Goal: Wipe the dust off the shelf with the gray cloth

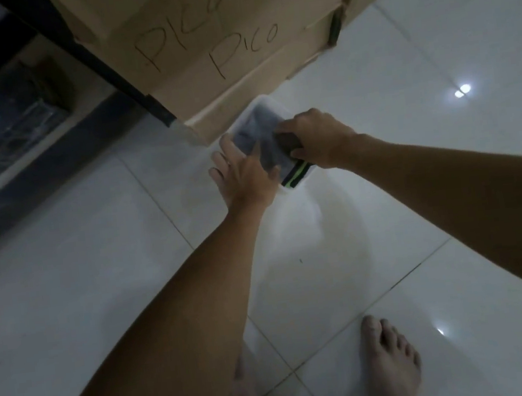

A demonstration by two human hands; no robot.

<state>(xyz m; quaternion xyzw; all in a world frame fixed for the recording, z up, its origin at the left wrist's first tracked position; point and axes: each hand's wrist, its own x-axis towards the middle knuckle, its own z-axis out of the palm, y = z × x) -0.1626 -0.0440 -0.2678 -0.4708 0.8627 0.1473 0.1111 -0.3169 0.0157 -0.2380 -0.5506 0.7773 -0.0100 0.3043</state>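
Note:
A white plastic bin [263,103] stands on the tiled floor against a cardboard box. A gray cloth [257,130] lies crumpled inside it. My left hand [244,177] grips the bin's left rim, fingers spread outside the wall and thumb inside on the cloth. My right hand [318,139] reaches in from the right, fingers curled shut on a dark fold of the cloth. A black piece with a green stripe [296,176] pokes out at the bin's near end. The dark shelf [49,36] stands at the upper left, its low board [38,171] close to the floor.
Cardboard boxes [203,41] marked "Pico" are stacked behind the bin. A dark wrapped package with a white label [1,126] sits on the shelf's low board. My bare feet [389,365] stand on white glossy tiles [433,64] at the bottom.

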